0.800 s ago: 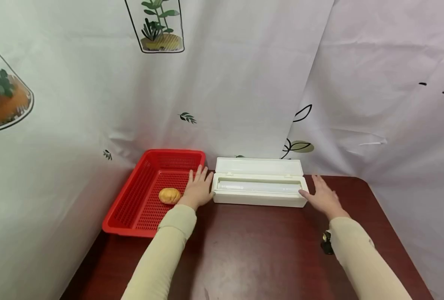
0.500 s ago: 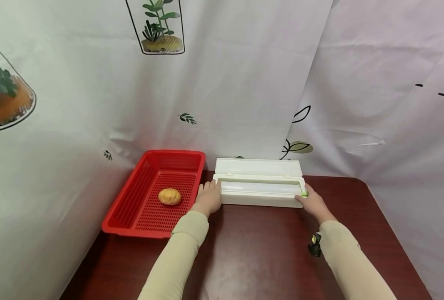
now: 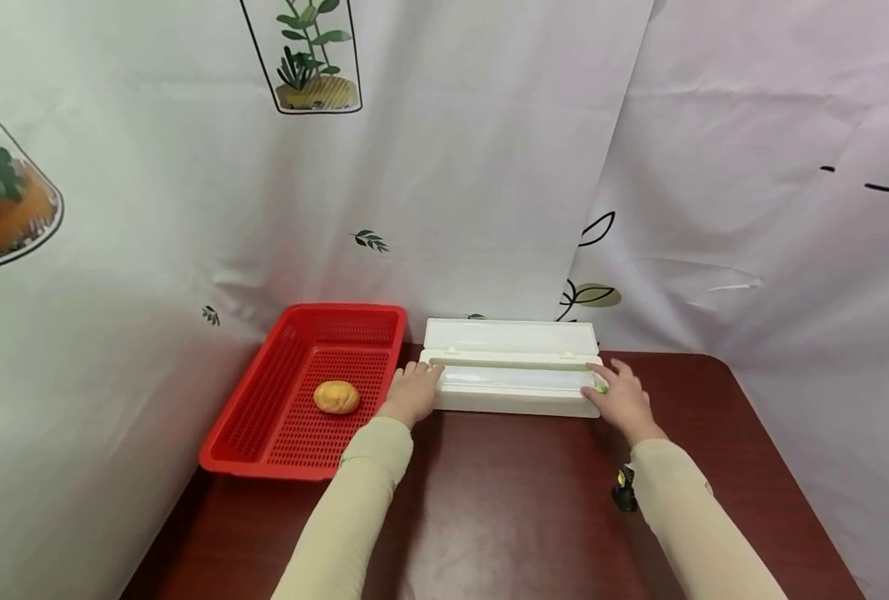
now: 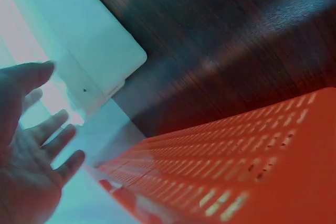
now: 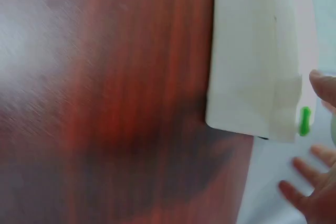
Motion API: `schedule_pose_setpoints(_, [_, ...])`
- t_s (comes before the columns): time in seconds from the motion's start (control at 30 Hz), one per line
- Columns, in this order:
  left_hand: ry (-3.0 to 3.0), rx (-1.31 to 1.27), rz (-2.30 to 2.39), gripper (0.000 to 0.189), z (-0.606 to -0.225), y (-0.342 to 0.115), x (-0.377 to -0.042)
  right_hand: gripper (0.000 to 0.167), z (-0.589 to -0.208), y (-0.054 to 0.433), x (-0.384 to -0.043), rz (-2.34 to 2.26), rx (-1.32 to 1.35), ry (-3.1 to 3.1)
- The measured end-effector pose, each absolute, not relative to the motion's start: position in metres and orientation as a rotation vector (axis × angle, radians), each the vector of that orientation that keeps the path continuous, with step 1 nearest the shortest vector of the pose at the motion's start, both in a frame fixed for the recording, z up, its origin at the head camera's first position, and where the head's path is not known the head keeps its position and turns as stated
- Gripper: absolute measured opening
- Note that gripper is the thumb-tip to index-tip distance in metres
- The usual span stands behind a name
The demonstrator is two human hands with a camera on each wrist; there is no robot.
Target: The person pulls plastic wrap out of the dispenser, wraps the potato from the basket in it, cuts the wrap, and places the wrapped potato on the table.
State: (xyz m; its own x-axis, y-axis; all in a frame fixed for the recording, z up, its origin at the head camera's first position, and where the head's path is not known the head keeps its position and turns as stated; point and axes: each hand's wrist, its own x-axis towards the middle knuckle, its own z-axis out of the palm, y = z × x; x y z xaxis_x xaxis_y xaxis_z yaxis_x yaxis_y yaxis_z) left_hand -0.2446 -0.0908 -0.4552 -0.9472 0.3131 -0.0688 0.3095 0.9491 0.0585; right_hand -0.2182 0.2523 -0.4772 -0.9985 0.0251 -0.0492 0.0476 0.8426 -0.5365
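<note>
A long white cling film dispenser (image 3: 519, 402) stands at the back of the table with its lid (image 3: 510, 337) tipped up. Inside lies a shiny roll of film (image 3: 515, 377). My left hand (image 3: 412, 393) is at the dispenser's left end; the left wrist view shows its fingers (image 4: 60, 139) loosely spread beside the end. My right hand (image 3: 621, 398) is at the right end, thumb and fingers apart. Near its thumb (image 5: 321, 83) sits a small green piece (image 5: 305, 121), likely the slide cutter. Whether the right fingertips touch the film is unclear.
Left of the dispenser stands a red plastic basket (image 3: 222, 446), which holds a yellowish, potato-like object (image 3: 337, 397). White patterned cloth (image 3: 474, 208) hangs right behind the dark red table (image 3: 519, 500). A black device (image 3: 624, 490) shows beside the right sleeve.
Both hands have come inward to the dispenser's ends. The right hand gripped the right end half a second ago; now its fingers are lifted and spread near the green piece.
</note>
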Motion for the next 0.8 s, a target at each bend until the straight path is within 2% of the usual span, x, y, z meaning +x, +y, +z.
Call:
schedule_pose_setpoints(0.27, [3.038, 0.485, 0.185, 0.019, -0.460, -0.088, -0.259, 0.024, -0.476, 0.258, -0.226, -0.736, -0.115, 2.978])
schedule_pose_setpoints(0.53, [3.007, 0.463, 0.353, 0.010, -0.456, -0.092, -0.263, 0.015, -0.470, 0.260, -0.228, -0.811, -0.089, 2.936])
schedule_pose_setpoints(0.8, [3.053, 0.415, 0.359, 0.011, -0.459, -0.093, -0.269, 0.016, -0.470, 0.259, -0.232, -0.825, -0.118, 2.943])
